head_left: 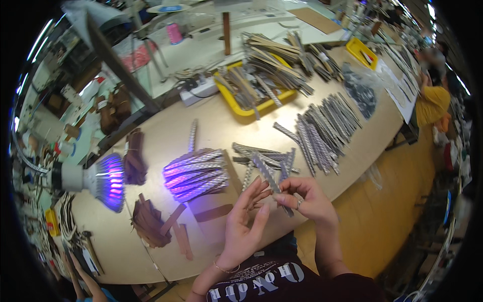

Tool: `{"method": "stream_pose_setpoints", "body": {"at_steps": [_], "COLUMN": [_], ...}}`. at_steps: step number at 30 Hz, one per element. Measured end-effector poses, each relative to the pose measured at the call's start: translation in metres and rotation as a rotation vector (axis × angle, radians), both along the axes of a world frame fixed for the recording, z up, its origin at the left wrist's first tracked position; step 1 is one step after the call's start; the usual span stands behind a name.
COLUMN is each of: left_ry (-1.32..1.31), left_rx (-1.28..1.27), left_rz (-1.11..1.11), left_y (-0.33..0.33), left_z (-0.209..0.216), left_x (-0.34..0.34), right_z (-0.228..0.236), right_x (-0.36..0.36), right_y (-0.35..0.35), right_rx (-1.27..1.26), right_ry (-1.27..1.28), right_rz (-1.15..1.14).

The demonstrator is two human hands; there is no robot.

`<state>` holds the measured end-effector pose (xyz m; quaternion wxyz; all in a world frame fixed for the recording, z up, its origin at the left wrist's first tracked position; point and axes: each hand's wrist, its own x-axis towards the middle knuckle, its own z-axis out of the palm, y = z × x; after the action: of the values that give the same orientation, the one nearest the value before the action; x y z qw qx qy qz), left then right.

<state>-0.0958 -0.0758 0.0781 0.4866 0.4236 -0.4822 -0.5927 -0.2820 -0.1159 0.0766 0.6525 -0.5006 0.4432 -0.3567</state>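
A narrow grey patterned strap (264, 168) slants between my hands above the table's near edge. My right hand (311, 199) pinches it near its lower end between thumb and fingers. Palm turned up, my left hand (245, 221) lies open just left of the strap, fingers apart and curved; whether its fingertips touch the strap I cannot tell. Beyond the hands, a few loose patterned straps (259, 151) lie crossed on the table. Left of them, a row of silvery straps (198, 173) rests on brown sheet material under purple light.
A lamp (111, 182) glows purple at left. Brown strips (149, 221) lie in a heap nearby. A yellow tray (236, 111) full of strips stands at the back; more straps (327, 131) spread to the right. A person in yellow (432, 103) is at far right; another person's arms (83, 277) show lower left.
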Motion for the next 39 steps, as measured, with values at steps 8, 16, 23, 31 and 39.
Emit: {"method": "stream_pose_setpoints", "body": {"at_steps": [8, 16, 23, 31, 39], "left_ry": [0.284, 0.357, 0.519, 0.519, -0.455], "left_rx": [0.026, 0.006, -0.003, -0.014, -0.186], "left_rz": [0.297, 0.539, 0.578, 0.524, 0.703], "left_y": [0.011, 0.008, 0.003, 0.013, 0.083], "left_z": [0.022, 0.003, -0.015, -0.023, -0.068], "left_x": [0.065, 0.108, 0.128, 0.109, 0.105], "right_z": [0.036, 0.041, 0.048, 0.054, 0.046], "right_x": [0.067, 0.123, 0.144, 0.157, 0.132], "right_y": [-0.019, -0.025, -0.021, -0.011, -0.007], "right_rx": [-0.046, -0.988, -1.325, -0.851, -0.535], "right_ry": [0.123, 0.756, 1.029, 1.016, 0.764], "right_rz": [0.306, 0.228, 0.236, 0.362, 0.313]}}
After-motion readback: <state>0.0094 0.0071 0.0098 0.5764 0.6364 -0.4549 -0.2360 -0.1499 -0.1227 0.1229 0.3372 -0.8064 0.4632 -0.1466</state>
